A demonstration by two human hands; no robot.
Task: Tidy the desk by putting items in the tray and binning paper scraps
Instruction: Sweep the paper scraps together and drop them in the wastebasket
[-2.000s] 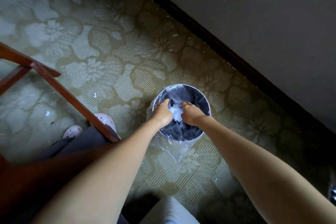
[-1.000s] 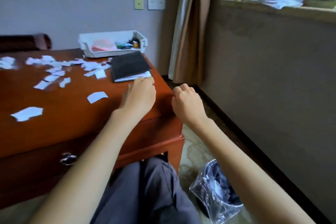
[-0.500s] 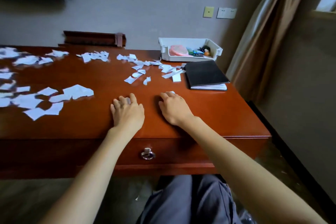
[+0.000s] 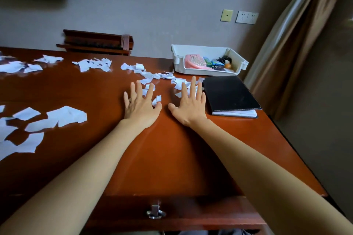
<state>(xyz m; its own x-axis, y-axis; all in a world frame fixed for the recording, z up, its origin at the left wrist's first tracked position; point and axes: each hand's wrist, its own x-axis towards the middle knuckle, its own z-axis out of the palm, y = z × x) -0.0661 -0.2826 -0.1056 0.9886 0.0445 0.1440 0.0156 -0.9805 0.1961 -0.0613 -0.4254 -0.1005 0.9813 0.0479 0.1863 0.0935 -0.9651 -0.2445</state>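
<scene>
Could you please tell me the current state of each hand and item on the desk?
left hand: open, fingers spread, flat on the desk among scraps.
right hand: open, fingers spread over scraps beside the black notebook.
paper scraps: scattered across the desk, not binned.
tray: upright, holds a pink hairbrush and small items.
black notebook: closed, flat on the desk, outside the tray.
drawer: shut.
</scene>
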